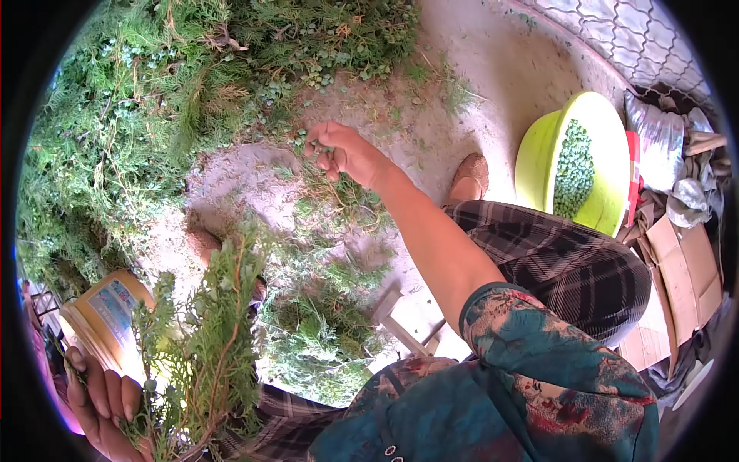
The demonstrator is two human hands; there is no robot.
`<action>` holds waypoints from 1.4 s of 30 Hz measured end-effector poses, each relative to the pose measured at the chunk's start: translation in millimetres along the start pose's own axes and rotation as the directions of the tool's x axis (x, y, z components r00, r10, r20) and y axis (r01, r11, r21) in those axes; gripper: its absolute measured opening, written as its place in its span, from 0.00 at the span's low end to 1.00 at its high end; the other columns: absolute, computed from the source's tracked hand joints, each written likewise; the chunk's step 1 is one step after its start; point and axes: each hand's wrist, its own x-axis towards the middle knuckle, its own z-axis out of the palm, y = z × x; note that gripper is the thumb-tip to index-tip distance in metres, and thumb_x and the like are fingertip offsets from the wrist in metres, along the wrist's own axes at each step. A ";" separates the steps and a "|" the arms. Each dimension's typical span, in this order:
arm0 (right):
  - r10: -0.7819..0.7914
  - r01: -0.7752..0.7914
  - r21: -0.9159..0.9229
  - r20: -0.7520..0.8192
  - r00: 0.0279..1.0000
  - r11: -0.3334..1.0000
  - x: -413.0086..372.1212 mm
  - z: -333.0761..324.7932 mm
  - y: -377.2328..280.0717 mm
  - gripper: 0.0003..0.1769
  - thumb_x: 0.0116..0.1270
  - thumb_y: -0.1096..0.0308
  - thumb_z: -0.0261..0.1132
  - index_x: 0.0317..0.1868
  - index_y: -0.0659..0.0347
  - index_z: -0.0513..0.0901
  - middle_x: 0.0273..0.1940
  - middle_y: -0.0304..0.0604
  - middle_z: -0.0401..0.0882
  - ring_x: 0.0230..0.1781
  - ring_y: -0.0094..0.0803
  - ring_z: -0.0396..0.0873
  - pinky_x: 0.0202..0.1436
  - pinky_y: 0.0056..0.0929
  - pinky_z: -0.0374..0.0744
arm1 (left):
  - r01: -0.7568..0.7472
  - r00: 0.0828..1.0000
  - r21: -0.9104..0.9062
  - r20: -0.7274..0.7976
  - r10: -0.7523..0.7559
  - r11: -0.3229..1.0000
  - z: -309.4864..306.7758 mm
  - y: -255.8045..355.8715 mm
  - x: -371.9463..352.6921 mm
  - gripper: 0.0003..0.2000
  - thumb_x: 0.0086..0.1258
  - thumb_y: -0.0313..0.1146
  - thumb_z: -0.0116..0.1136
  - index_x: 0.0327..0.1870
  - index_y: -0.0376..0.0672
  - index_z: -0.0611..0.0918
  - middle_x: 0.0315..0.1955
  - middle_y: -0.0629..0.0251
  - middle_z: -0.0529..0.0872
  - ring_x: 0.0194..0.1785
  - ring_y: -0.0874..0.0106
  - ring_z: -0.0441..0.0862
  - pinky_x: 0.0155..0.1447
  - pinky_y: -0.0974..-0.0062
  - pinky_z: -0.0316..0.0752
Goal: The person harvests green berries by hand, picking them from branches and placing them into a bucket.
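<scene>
At the lower left, my left hand (pixel 104 400) is wrapped round the base of a leafy green conifer branch (pixel 219 339), which stands up in front of the camera. My right hand (pixel 339 150) is stretched out over the ground near the upper middle, its fingers curled, beside the edge of a large heap of green cuttings (pixel 154 100). Whether something small is between those fingers cannot be made out. Loose sprigs (pixel 323 331) lie on the ground below my right arm.
A yellow-green tub (pixel 535 165) tilted at the right holds many small green berries (pixel 574 173). Cardboard (pixel 681 269) and plastic bags (pixel 658 146) lie beyond it. A yellow bucket (pixel 108 316) stands at the left. A wire fence (pixel 616 31) runs along the top right.
</scene>
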 end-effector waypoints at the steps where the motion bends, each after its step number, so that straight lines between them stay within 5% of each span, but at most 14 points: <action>1: -0.002 0.002 -0.002 0.002 1.000 1.000 7.5 -0.4 0.5 0.10 0.60 0.66 0.61 0.40 0.59 0.71 0.31 0.46 0.76 0.20 0.20 0.69 0.19 0.23 0.66 | 0.015 1.000 0.033 0.016 -0.015 0.999 -5.7 2.1 1.1 0.06 0.70 0.28 0.43 0.44 0.38 0.66 0.15 0.75 0.57 0.15 0.84 0.52 0.18 0.85 0.53; 4: 0.025 -0.130 -0.299 -0.330 0.944 0.945 42.1 -10.1 12.7 0.12 0.59 0.64 0.61 0.38 0.61 0.73 0.27 0.46 0.75 0.24 0.30 0.73 0.23 0.29 0.70 | 0.059 0.993 0.068 0.099 -0.066 0.996 -15.8 5.2 3.8 0.07 0.72 0.30 0.42 0.46 0.39 0.66 0.15 0.75 0.57 0.15 0.84 0.53 0.18 0.85 0.54; 6: -0.371 -0.003 -0.836 -0.246 0.895 0.549 57.1 -10.1 22.7 0.13 0.58 0.63 0.63 0.40 0.60 0.76 0.31 0.49 0.77 0.31 0.37 0.75 0.33 0.35 0.73 | 0.091 0.981 0.073 0.163 -0.101 0.993 -20.6 6.3 5.8 0.07 0.73 0.31 0.42 0.46 0.40 0.66 0.15 0.75 0.58 0.14 0.84 0.53 0.17 0.84 0.54; 8: -0.285 -0.063 -0.869 -0.229 0.931 0.491 64.8 -19.0 30.9 0.14 0.59 0.68 0.61 0.46 0.58 0.75 0.36 0.51 0.79 0.36 0.44 0.76 0.42 0.38 0.73 | 0.111 0.968 0.112 0.212 -0.133 0.988 -23.8 7.6 9.2 0.07 0.73 0.32 0.42 0.47 0.41 0.66 0.14 0.75 0.58 0.14 0.83 0.52 0.17 0.84 0.55; 10: -0.396 0.054 -0.995 0.015 0.918 0.089 72.3 -28.9 43.4 0.13 0.59 0.73 0.57 0.46 0.59 0.75 0.39 0.53 0.79 0.39 0.45 0.77 0.42 0.39 0.75 | 0.212 0.852 0.124 0.463 -0.245 0.969 -23.6 9.1 16.3 0.07 0.73 0.31 0.41 0.46 0.39 0.66 0.15 0.75 0.57 0.13 0.84 0.51 0.17 0.85 0.55; 15: -0.210 -0.005 -0.995 0.016 0.978 -0.098 69.4 -17.4 31.3 0.16 0.58 0.77 0.54 0.48 0.59 0.73 0.40 0.55 0.78 0.42 0.49 0.77 0.42 0.41 0.77 | 0.021 0.999 0.023 0.034 -0.022 1.000 8.8 -5.6 0.5 0.08 0.73 0.31 0.42 0.45 0.36 0.65 0.16 0.75 0.56 0.14 0.86 0.51 0.17 0.86 0.52; 22: -0.189 0.047 -0.932 0.122 0.974 -0.359 77.3 -19.8 39.8 0.12 0.59 0.75 0.54 0.45 0.65 0.71 0.33 0.53 0.78 0.31 0.45 0.79 0.32 0.40 0.78 | -0.015 1.000 0.032 0.015 0.014 0.999 9.9 -10.0 2.3 0.07 0.72 0.30 0.43 0.45 0.36 0.67 0.16 0.75 0.56 0.14 0.85 0.51 0.17 0.86 0.51; 23: -0.191 0.047 -0.932 0.123 0.974 -0.359 75.2 -19.7 34.8 0.12 0.59 0.75 0.54 0.45 0.65 0.71 0.33 0.53 0.78 0.31 0.45 0.79 0.32 0.40 0.78 | -0.001 1.000 0.021 0.023 0.001 1.000 8.4 -9.4 2.3 0.07 0.72 0.30 0.43 0.45 0.36 0.67 0.16 0.75 0.56 0.14 0.85 0.51 0.17 0.86 0.52; 25: 0.034 -0.250 -0.550 -0.372 0.928 0.797 65.0 -22.1 15.6 0.11 0.59 0.71 0.57 0.43 0.59 0.71 0.27 0.46 0.74 0.19 0.32 0.72 0.20 0.33 0.72 | 0.008 1.000 0.008 0.029 -0.008 1.000 8.1 -8.7 2.1 0.07 0.72 0.30 0.43 0.45 0.36 0.67 0.16 0.75 0.56 0.14 0.85 0.51 0.17 0.86 0.52; 27: 0.049 -0.087 -0.129 -0.270 0.962 0.988 44.6 -33.2 8.5 0.10 0.60 0.70 0.58 0.42 0.57 0.71 0.25 0.43 0.72 0.17 0.27 0.67 0.18 0.28 0.68 | 0.013 0.999 -0.016 0.035 -0.012 1.000 9.8 -9.0 1.7 0.07 0.72 0.30 0.43 0.45 0.37 0.66 0.15 0.75 0.56 0.14 0.85 0.51 0.17 0.86 0.52; 28: 0.009 0.051 0.341 -0.173 0.985 0.939 34.5 -37.3 6.8 0.09 0.60 0.68 0.58 0.41 0.55 0.71 0.23 0.40 0.71 0.15 0.21 0.63 0.15 0.23 0.64 | 0.014 0.999 -0.017 0.035 -0.014 1.000 9.0 -9.1 2.3 0.07 0.72 0.30 0.43 0.45 0.37 0.66 0.15 0.75 0.56 0.14 0.85 0.51 0.17 0.86 0.52; 33: 0.042 -0.001 0.313 -0.125 0.991 0.950 22.5 -12.4 -4.4 0.11 0.60 0.61 0.64 0.33 0.55 0.70 0.24 0.42 0.72 0.14 0.21 0.62 0.13 0.19 0.59 | 0.009 1.000 0.011 0.002 -0.009 1.000 10.5 -8.4 1.1 0.06 0.72 0.30 0.43 0.45 0.38 0.65 0.15 0.75 0.56 0.14 0.84 0.51 0.17 0.85 0.52; 40: -0.013 -0.235 -0.577 -0.393 0.920 0.782 65.6 -8.6 31.4 0.19 0.61 0.56 0.64 0.37 0.65 0.73 0.24 0.45 0.75 0.22 0.33 0.75 0.22 0.32 0.72 | 0.005 1.000 0.016 -0.021 -0.005 1.000 20.2 -7.4 1.7 0.06 0.72 0.30 0.43 0.44 0.38 0.65 0.14 0.75 0.56 0.14 0.84 0.51 0.16 0.85 0.52; 42: -0.439 -0.055 -0.991 -0.103 0.893 0.122 64.2 0.6 39.2 0.18 0.60 0.56 0.64 0.38 0.62 0.72 0.28 0.51 0.78 0.25 0.40 0.79 0.23 0.37 0.74 | 0.199 0.980 -0.066 0.046 -0.196 0.978 36.4 -2.2 3.1 0.09 0.70 0.31 0.46 0.40 0.34 0.73 0.16 0.72 0.61 0.16 0.79 0.55 0.23 0.79 0.55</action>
